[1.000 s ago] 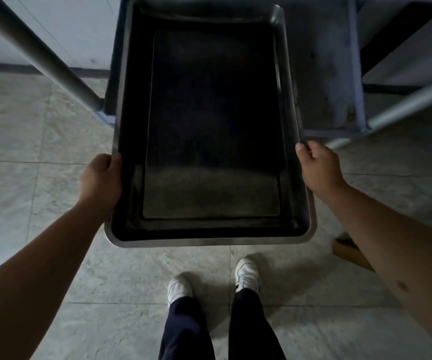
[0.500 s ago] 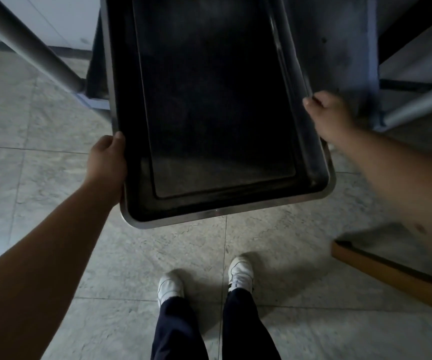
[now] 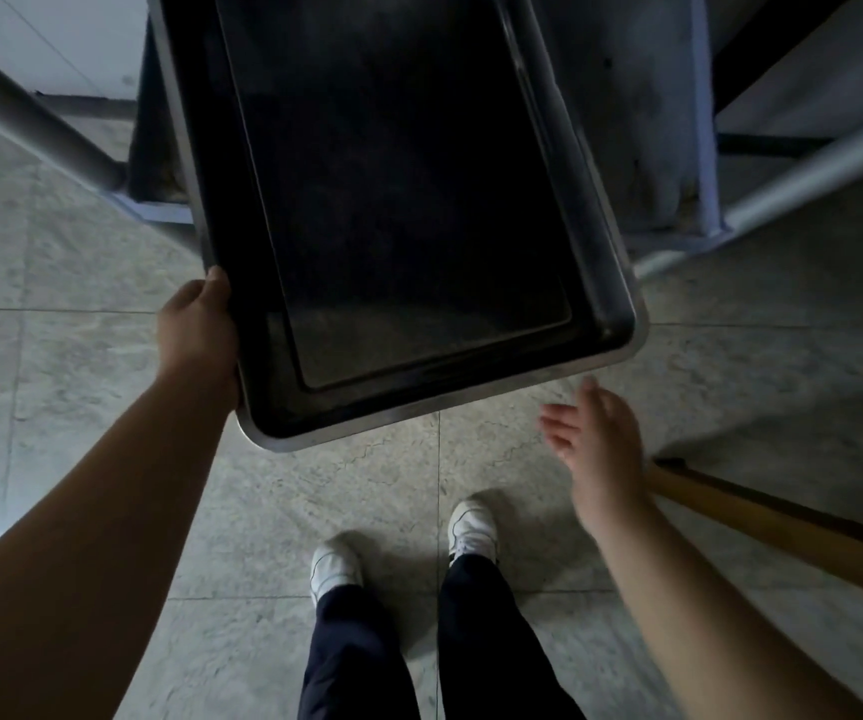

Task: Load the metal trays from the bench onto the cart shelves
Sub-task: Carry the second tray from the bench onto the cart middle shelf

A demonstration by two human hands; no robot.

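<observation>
One metal tray [image 3: 408, 210]. Two hands: the left hand [image 3: 198, 335] and the right hand [image 3: 598, 439]. Two white shoes: the left shoe [image 3: 335, 566] and the right shoe [image 3: 472, 527]. Two grey pipes: one [image 3: 29, 116] at left, one [image 3: 808, 174] at right. One wooden plank [image 3: 782, 527] on the floor.

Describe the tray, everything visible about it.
The tray is a dark, rectangular metal pan with a raised wall, rounded corners and a brighter rolled rim. It is empty. It sits skewed, its far part over the cart shelf, its near end jutting out over the floor. The left hand grips its left rim near the corner. The right hand is open below the near edge, not touching it.
</observation>
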